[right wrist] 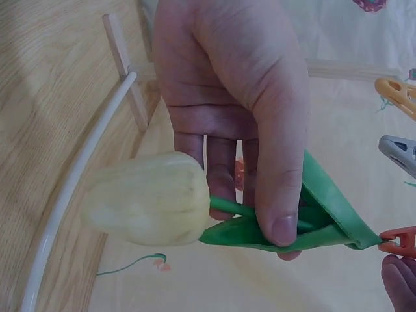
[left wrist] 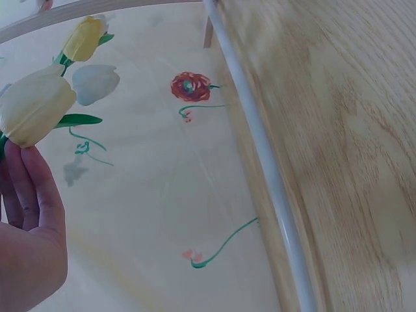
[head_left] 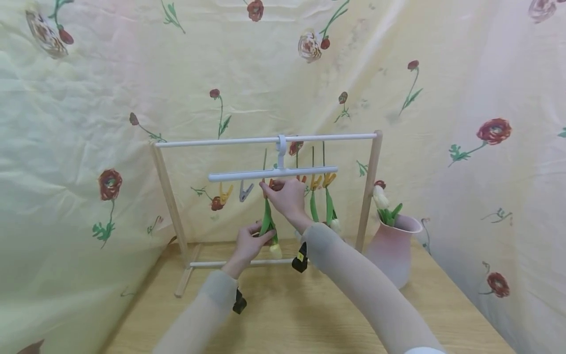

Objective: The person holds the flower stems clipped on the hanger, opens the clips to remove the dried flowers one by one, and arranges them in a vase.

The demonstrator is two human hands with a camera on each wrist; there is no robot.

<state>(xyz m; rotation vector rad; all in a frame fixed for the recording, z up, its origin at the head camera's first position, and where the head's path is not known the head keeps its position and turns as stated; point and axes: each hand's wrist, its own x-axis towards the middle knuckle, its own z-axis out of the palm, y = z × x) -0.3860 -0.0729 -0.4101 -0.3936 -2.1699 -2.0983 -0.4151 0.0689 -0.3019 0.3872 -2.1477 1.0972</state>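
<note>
In the head view, a cream tulip [head_left: 275, 251] hangs bloom down below a white hanger [head_left: 247, 175]. My left hand [head_left: 253, 242] pinches its green stem and leaf just above the bloom; the right wrist view shows thumb and fingers of this left hand [right wrist: 240, 110] around the leaf [right wrist: 331, 198]. My right hand [head_left: 288, 197] is higher up, its fingers at an orange clip [head_left: 266, 190] under the hanger, through which the stem passes. Only fingertips of that right hand [right wrist: 400, 283] show in the right wrist view, against the orange clip [right wrist: 398, 242].
A yellow clip [head_left: 225, 194] and a grey clip [head_left: 245, 192] hang at left. More tulips [head_left: 334, 224] hang at right. The hanger hooks over the top rod [head_left: 199, 142] of a wooden-legged rack. A pink-white vase [head_left: 391, 250] holding a white tulip [head_left: 380, 197] stands on the table [head_left: 274, 314].
</note>
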